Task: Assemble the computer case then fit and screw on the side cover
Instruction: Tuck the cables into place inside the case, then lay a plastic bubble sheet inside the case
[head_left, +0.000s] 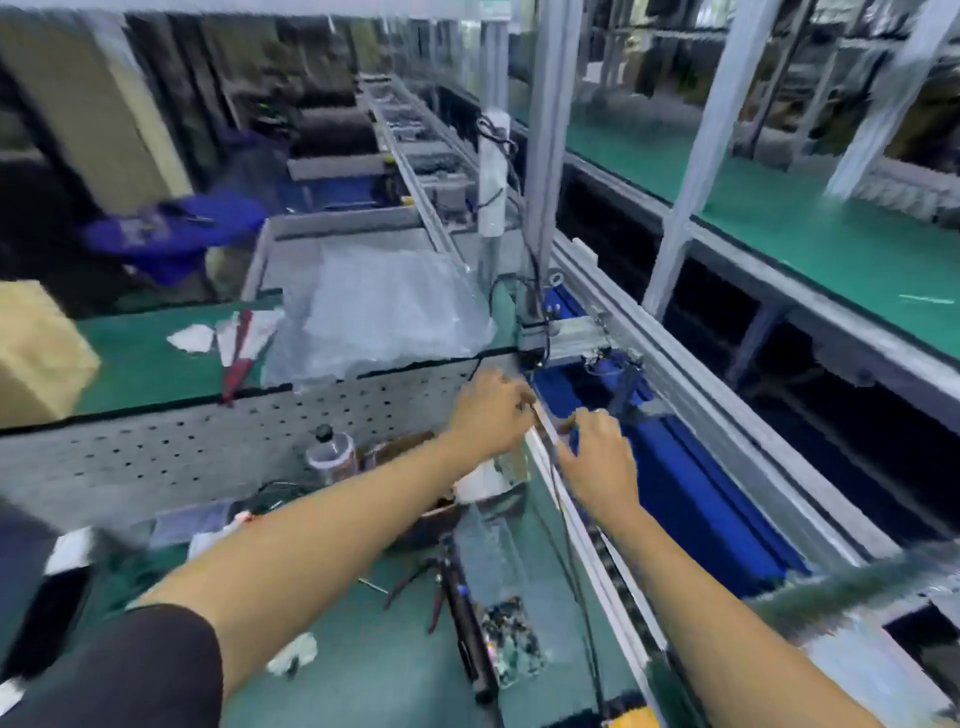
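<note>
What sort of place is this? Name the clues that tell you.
Probably a factory assembly line: a long conveyor between aluminium frame posts, green-matted workbenches, and a screwdriver by the person's arms.

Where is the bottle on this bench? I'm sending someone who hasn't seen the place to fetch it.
Start at the grey perforated panel that runs across the green bench. The bottle stands upright against the panel's lower edge, just left of the left forearm. It is the only clear container with a black cap; the things beside it are a brown item and loose cables.
</note>
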